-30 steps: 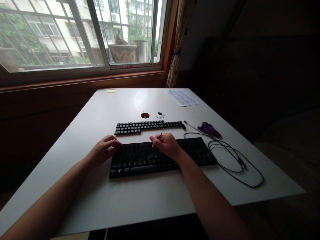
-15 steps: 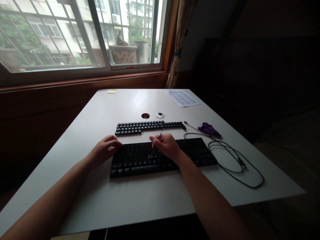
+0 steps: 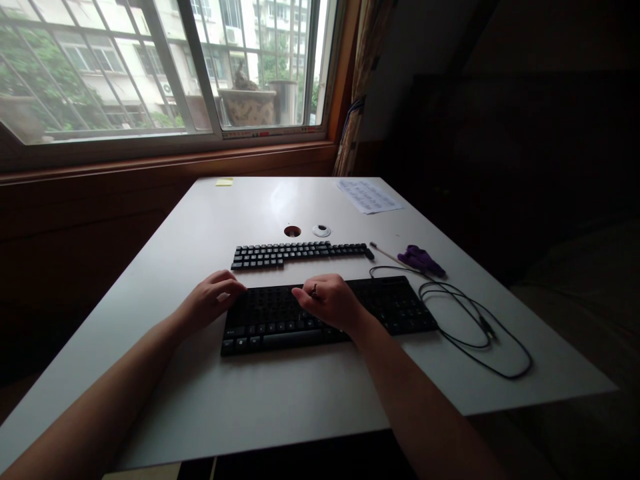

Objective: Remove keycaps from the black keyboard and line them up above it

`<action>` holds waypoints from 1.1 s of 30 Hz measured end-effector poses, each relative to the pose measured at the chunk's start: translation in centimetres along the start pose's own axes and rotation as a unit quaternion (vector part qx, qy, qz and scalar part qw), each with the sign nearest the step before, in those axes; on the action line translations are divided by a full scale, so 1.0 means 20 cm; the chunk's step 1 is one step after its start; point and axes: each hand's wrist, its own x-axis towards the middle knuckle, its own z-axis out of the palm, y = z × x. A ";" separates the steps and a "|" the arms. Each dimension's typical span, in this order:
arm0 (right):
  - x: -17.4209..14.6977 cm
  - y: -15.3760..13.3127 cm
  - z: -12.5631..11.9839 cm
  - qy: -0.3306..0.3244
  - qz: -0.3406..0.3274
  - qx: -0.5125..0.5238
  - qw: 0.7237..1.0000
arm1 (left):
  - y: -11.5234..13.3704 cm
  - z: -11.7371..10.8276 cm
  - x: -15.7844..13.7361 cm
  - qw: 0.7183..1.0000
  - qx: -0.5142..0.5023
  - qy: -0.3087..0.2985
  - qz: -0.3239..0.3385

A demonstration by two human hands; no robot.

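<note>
A black keyboard (image 3: 290,339) lies in front of me, many keycaps gone from its upper left part. The bottom rows and the space bar still carry caps. At its upper left corner, my left hand (image 3: 215,293) grips the edge between thumb and curled fingers. Over the middle of the keyboard, my right hand (image 3: 330,300) is closed round a small thin tool (image 3: 315,289); only its end shows above the fingers, so its kind is unclear. Loose keycaps (image 3: 260,255) stand in rows just behind the keyboard.
The keyboard cable (image 3: 475,303) lies coiled at the right. Near it are a thin brush-like stick (image 3: 385,252) and a purple cloth (image 3: 421,260). Farther back are a round hole (image 3: 293,231), a white ring-shaped cover (image 3: 321,231), printed papers (image 3: 369,195) and a yellow note (image 3: 225,181).
My right hand has tipped and lowered slightly over the keyboard, the tool's end dropping with it. My left hand keeps its grip at the corner. The view has shifted a little.
</note>
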 end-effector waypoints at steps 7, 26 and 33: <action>0.01 0.02 -0.01 0.009 0.054 0.023 0.998 | 0.00 0.00 0.00 1.000 0.001 0.005 -0.001; 0.01 0.13 0.02 0.070 0.240 0.206 0.946 | -0.02 0.01 -0.01 1.000 0.005 0.000 0.010; 0.02 0.10 0.02 0.089 0.226 0.239 0.940 | 0.02 0.01 0.01 0.994 0.079 0.044 0.061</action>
